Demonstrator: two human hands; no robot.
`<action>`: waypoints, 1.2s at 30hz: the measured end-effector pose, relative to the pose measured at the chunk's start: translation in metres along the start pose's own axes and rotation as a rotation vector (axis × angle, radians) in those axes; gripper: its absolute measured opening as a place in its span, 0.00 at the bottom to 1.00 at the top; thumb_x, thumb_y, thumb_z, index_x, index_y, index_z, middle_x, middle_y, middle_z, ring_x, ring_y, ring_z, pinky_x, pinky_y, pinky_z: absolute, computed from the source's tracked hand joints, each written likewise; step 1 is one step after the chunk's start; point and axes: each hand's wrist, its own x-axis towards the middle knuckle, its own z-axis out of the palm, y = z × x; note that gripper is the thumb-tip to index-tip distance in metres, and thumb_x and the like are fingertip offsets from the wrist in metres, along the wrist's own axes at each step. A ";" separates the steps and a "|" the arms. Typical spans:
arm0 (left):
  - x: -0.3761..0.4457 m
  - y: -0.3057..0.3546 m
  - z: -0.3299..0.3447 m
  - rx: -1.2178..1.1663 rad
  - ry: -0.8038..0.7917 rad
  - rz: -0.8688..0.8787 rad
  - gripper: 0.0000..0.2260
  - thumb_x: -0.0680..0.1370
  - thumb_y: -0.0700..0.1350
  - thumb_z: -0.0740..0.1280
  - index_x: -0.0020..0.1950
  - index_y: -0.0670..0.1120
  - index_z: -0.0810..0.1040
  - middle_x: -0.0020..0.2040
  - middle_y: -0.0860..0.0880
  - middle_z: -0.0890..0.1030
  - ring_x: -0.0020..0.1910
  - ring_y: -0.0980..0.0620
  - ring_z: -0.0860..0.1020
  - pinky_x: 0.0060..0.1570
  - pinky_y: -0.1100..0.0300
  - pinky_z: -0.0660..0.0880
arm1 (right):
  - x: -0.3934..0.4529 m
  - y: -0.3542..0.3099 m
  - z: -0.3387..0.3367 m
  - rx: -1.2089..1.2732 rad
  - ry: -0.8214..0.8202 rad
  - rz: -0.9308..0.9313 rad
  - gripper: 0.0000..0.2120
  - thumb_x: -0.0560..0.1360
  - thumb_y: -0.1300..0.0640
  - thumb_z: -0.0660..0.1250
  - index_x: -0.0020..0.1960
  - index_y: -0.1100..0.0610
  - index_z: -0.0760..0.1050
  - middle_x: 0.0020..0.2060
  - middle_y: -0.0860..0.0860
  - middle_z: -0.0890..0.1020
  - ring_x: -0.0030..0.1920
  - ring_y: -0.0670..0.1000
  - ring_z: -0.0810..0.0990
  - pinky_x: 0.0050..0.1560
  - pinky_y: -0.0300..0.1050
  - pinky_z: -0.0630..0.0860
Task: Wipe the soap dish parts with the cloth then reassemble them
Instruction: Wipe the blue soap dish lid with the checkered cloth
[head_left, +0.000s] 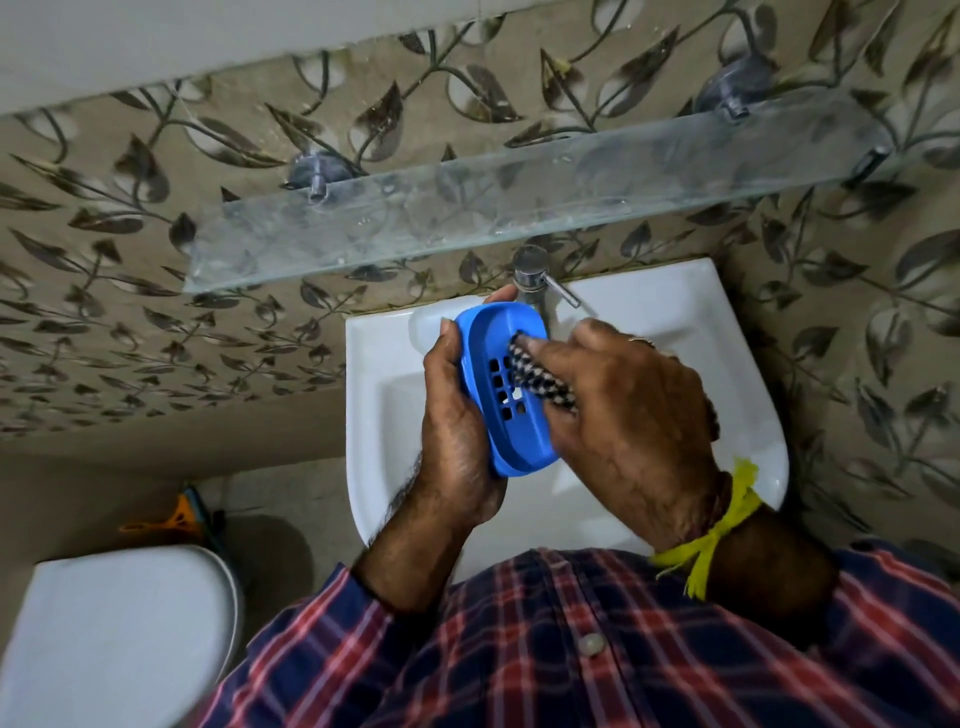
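A blue oval soap dish part (503, 387) with several drain holes is held tilted above the white sink (675, 317). My left hand (457, 436) grips it from the left and behind, fingertips showing over its far rim. My right hand (623, 421) holds a black-and-white checked cloth (540, 376) and presses it into the dish's hollow. Most of the cloth is hidden under that hand. No other dish part is visible.
A chrome tap (532, 278) stands at the back of the sink, just behind the dish. A glass shelf (467, 208) runs along the leaf-patterned wall above. A white toilet lid (114, 639) sits at the lower left, with an orange object (179, 517) behind it.
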 end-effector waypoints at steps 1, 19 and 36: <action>0.000 -0.001 0.001 0.013 0.004 0.003 0.26 0.83 0.61 0.48 0.71 0.49 0.75 0.54 0.46 0.83 0.50 0.48 0.81 0.49 0.53 0.79 | 0.004 0.001 0.001 -0.004 0.025 0.052 0.23 0.68 0.56 0.77 0.63 0.52 0.80 0.44 0.53 0.81 0.42 0.60 0.82 0.39 0.50 0.78; 0.004 -0.006 -0.001 0.081 0.043 0.030 0.26 0.83 0.61 0.48 0.72 0.49 0.74 0.56 0.46 0.83 0.52 0.48 0.82 0.51 0.52 0.80 | 0.005 -0.003 0.010 -0.046 0.043 0.090 0.19 0.65 0.58 0.79 0.55 0.55 0.81 0.46 0.55 0.83 0.41 0.62 0.83 0.38 0.52 0.78; 0.009 0.001 -0.004 0.046 0.001 0.081 0.28 0.79 0.63 0.52 0.72 0.48 0.74 0.55 0.40 0.78 0.52 0.43 0.77 0.52 0.49 0.75 | -0.005 -0.003 0.005 0.034 -0.051 0.082 0.17 0.66 0.57 0.79 0.54 0.54 0.83 0.43 0.51 0.83 0.39 0.58 0.83 0.36 0.47 0.78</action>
